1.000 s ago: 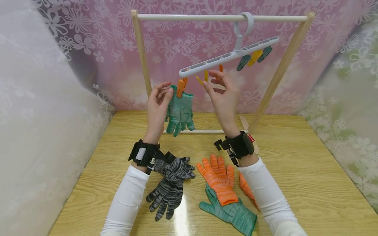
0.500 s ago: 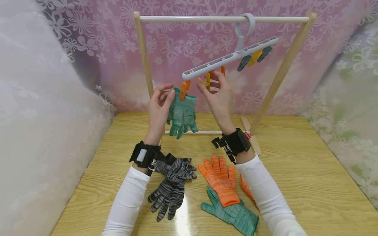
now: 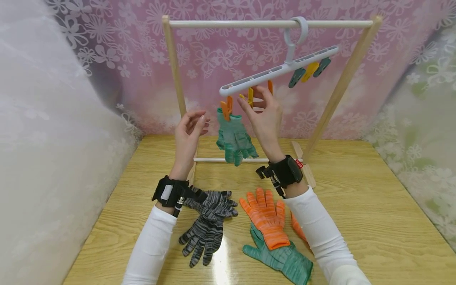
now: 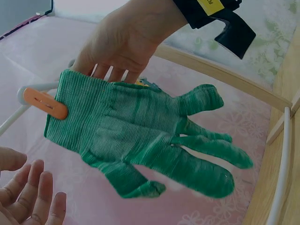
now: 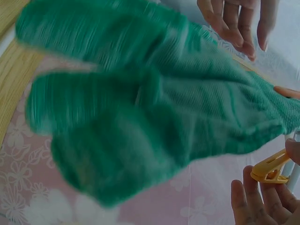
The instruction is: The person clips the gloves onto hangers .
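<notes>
A green knit glove (image 3: 234,136) hangs fingers down from an orange clip (image 3: 226,111) at the near end of the grey hanger (image 3: 270,74). To its left is my left hand (image 3: 187,138), fingers loosely bent, holding nothing and apart from the glove. My right hand (image 3: 265,118) pinches a yellow clip (image 5: 271,169) on the hanger, just right of the orange one. In the left wrist view the glove (image 4: 136,126) shows its cuff caught in the orange clip (image 4: 46,102). The same glove (image 5: 154,84) covers much of the right wrist view, partly blurred.
A wooden rack (image 3: 173,67) with a white top bar (image 3: 228,24) carries the hanger. Another orange clip, a yellow clip (image 3: 310,72) and two dark green clips sit farther along. On the table lie black-grey gloves (image 3: 203,233), orange gloves (image 3: 265,221) and a green glove (image 3: 281,261).
My left hand has let go of the green glove and moved left and down. The glove swings to the right. My right hand has brought its thumb in on the yellow clip.
</notes>
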{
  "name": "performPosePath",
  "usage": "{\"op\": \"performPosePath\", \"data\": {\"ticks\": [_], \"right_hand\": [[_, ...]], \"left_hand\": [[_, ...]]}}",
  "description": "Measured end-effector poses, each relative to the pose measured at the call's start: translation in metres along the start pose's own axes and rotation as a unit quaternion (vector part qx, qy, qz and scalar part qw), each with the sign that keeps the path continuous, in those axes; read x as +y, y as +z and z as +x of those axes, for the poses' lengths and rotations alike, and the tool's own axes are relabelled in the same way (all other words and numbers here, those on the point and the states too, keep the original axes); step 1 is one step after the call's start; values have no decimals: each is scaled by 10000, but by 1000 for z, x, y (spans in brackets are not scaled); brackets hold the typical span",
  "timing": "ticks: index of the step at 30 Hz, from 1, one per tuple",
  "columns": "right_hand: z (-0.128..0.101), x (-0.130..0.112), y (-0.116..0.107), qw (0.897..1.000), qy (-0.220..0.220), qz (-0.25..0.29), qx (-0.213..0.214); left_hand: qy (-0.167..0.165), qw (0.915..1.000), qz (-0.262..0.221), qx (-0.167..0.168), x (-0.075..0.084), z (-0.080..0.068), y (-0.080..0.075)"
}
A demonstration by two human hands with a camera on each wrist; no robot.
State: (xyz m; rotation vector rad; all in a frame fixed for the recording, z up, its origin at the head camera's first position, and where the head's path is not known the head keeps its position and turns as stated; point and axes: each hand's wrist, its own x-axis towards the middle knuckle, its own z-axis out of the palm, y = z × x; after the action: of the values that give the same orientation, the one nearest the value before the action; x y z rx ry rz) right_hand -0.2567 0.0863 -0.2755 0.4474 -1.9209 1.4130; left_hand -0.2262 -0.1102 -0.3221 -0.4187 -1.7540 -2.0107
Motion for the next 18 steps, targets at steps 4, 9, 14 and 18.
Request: {"op": "performPosePath", "data": {"ticks": [4, 9, 14, 18], "right_hand": [[0, 2, -1, 10000, -36, -65, 24], [-1, 0, -1, 9999, -58, -109, 19], [0, -1, -2, 9999, -60, -158, -3], [1, -1, -2, 9999, -48, -159, -24]], "left_hand": [[-179, 9998, 120, 54, -5, -6, -7], [-420, 9988, 232, 57, -12, -15, -18], [-602, 9974, 398, -9, -18, -25, -27], [-672, 9960, 593, -47, -22, -30, -33]]}}
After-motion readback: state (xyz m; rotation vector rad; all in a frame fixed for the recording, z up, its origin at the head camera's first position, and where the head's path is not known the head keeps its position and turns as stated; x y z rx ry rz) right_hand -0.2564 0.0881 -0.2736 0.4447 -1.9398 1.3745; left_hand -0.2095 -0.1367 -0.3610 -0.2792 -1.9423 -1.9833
